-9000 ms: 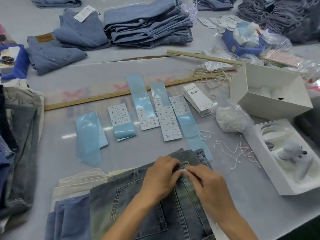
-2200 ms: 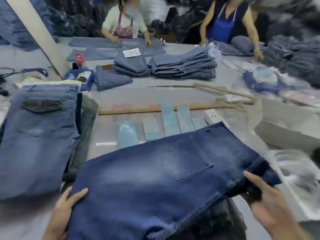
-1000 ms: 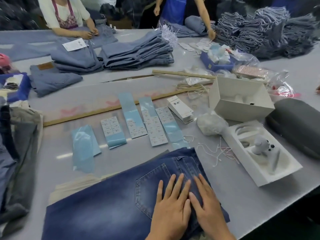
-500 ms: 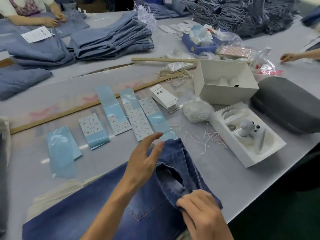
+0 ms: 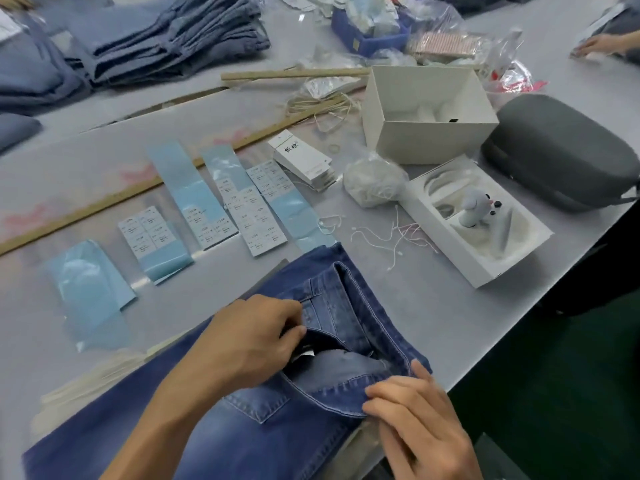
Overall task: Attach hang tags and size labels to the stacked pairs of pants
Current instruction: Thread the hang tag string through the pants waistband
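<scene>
A dark blue pair of jeans lies on top of a stack at the table's near edge, its waistband pulled open. My left hand reaches into the opened waist, fingers curled on the inner band beside a small white label. My right hand pinches the near side of the waistband and holds it back. Beyond the jeans lie several blue strips of size labels. A stack of white hang tags sits behind them, with loose white strings to the right.
An open white box, a white tray holding a small device, a bag of strings and a grey case fill the right side. Wooden rulers cross the table. Folded jeans are stacked at the back. Another person's hand is at far right.
A new dark blue pair was laid on the stack and smoothed flat. Both hands then opened its waistband; my left hand has dropped from above the jeans into the waist.
</scene>
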{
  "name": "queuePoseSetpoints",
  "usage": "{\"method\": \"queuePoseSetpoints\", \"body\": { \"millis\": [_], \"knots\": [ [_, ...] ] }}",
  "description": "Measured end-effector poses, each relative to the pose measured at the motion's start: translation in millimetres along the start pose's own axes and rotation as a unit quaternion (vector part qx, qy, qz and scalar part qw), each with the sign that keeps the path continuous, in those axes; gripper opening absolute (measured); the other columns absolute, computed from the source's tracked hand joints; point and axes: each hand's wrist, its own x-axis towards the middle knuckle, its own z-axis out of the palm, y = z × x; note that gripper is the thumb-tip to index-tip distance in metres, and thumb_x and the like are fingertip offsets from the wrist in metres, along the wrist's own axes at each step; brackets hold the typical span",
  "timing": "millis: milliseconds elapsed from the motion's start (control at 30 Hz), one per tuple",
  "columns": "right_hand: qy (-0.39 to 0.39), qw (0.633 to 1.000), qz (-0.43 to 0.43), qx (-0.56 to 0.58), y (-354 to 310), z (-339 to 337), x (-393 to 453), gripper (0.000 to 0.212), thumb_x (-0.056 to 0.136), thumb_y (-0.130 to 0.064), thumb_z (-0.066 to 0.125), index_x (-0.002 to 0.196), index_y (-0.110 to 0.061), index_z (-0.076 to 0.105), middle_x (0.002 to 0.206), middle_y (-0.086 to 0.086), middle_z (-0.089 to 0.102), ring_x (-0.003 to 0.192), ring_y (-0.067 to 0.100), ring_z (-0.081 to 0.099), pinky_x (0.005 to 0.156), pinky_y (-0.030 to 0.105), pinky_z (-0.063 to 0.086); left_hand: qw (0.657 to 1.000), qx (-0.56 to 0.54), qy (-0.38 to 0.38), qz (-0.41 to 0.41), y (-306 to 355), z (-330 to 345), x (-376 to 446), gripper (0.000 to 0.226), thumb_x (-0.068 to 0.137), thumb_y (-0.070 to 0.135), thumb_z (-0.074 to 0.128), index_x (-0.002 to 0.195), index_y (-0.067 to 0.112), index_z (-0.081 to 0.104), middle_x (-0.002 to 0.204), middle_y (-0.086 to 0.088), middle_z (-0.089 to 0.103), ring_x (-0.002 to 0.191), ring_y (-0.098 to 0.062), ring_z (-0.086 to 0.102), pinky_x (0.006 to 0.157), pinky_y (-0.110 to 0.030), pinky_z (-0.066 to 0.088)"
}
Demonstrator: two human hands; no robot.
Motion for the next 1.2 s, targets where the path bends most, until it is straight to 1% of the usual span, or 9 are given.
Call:
{"method": "queuePoseSetpoints", "body": {
  "millis": [133,233,333,600,733,800,900,1033,1200],
  "knots": [
    [0.004,0.997,0.02,0.069,2.1,-6.6,1.9,0.009,0.084,-0.015,0.072,0.08,-0.014,0.08,0.095,-0.008,0.074,0.097,0.008,0.069,0.1,0.038,0.054,0.996,-0.021,-0.086,0.009,-1.1,-9.8,-16.0,0.027,0.091,0.057,0.048,0.085,0.031,0.054,0.082,0.013,0.066,0.079,-0.01,0.062,0.076,-0.039,0.054],
    [0.01,0.995,0.011,0.101,-1.0,-1.9,2.9,0.006,0.08,-0.005,0.08,0.078,-0.01,0.079,0.093,-0.005,0.073,0.092,0.011,0.069,0.097,0.039,0.056,0.995,0.03,-0.054,0.073,16.7,-4.5,-10.0,0.026,0.091,0.065,0.048,0.106,0.044,0.05,0.106,0.021,0.061,0.098,-0.006,0.058,0.081,-0.037,0.051],
    [0.006,0.994,-0.001,0.11,-2.7,2.8,5.0,0.014,0.075,0.006,0.082,0.076,-0.007,0.076,0.092,-0.001,0.072,0.089,0.017,0.069,0.096,0.042,0.055,0.987,0.041,-0.071,0.136,31.8,9.4,11.8,0.028,0.092,0.049,0.061,0.117,0.041,0.052,0.117,0.018,0.06,0.106,-0.011,0.056,0.083,-0.037,0.05],
    [-0.052,0.997,-0.049,0.022,5.0,-10.0,23.0,0.014,0.087,-0.004,0.068,0.078,-0.011,0.077,0.088,-0.004,0.071,0.085,0.011,0.067,0.102,0.038,0.052,0.98,-0.139,-0.124,0.074,-20.9,-2.2,14.0,0.018,0.089,0.043,0.069,0.104,0.036,0.074,0.09,0.022,0.073,0.087,0.005,0.066,0.084,-0.027,0.055],
    [-0.175,0.98,-0.089,-0.024,-0.3,-11.4,31.3,0.021,0.073,-0.002,0.074,0.083,-0.02,0.077,0.09,-0.01,0.072,0.081,0.009,0.067,0.083,0.028,0.054,0.98,-0.181,-0.071,0.051,-29.3,4.6,-2.7,0.016,0.088,0.027,0.059,0.093,0.031,0.074,0.083,0.02,0.073,0.08,-0.003,0.068,0.078,-0.033,0.055],
    [-0.17,0.984,-0.05,-0.001,-7.6,-5.8,33.6,0.019,0.081,-0.005,0.071,0.094,-0.018,0.077,0.097,-0.007,0.072,0.085,0.011,0.068,0.075,0.029,0.057,0.97,-0.24,-0.028,0.035,-24.4,13.7,-7.7,0.02,0.091,0.013,0.06,0.09,0.028,0.073,0.081,0.013,0.074,0.078,-0.009,0.069,0.078,-0.037,0.055],
    [-0.139,0.99,0.022,0.01,-19.6,8.9,43.5,0.026,0.092,-0.014,0.071,0.118,-0.013,0.072,0.107,-0.004,0.07,0.091,0.013,0.07,0.077,0.028,0.059,0.935,-0.355,0.02,0.016,-18.0,23.6,-16.3,0.024,0.092,0.005,0.059,0.094,0.025,0.073,0.079,0.001,0.074,0.073,-0.023,0.068,0.074,-0.043,0.055],
    [-0.148,0.987,0.054,0.017,-26.9,25.3,57.1,0.027,0.089,-0.013,0.075,0.116,-0.016,0.072,0.104,-0.006,0.067,0.079,0.014,0.068,0.07,0.029,0.06,0.854,-0.519,0.043,0.005,-13.5,25.3,-25.9,0.018,0.084,0.012,0.059,0.095,0.024,0.065,0.08,-0.028,0.065,0.065,-0.029,0.055,0.064,-0.042,0.044],
    [-0.043,0.997,0.031,0.051,-25.4,37.7,51.6,0.01,0.096,-0.008,0.065,0.098,-0.009,0.075,0.097,-0.001,0.065,0.072,0.016,0.065,0.063,0.03,0.056,0.798,-0.598,0.075,-0.013,-15.8,25.6,-30.8,0.016,0.081,0.012,0.064,0.091,0.024,0.06,0.071,-0.013,0.064,0.062,-0.027,0.053,0.056,-0.034,0.043]
  ]
}}
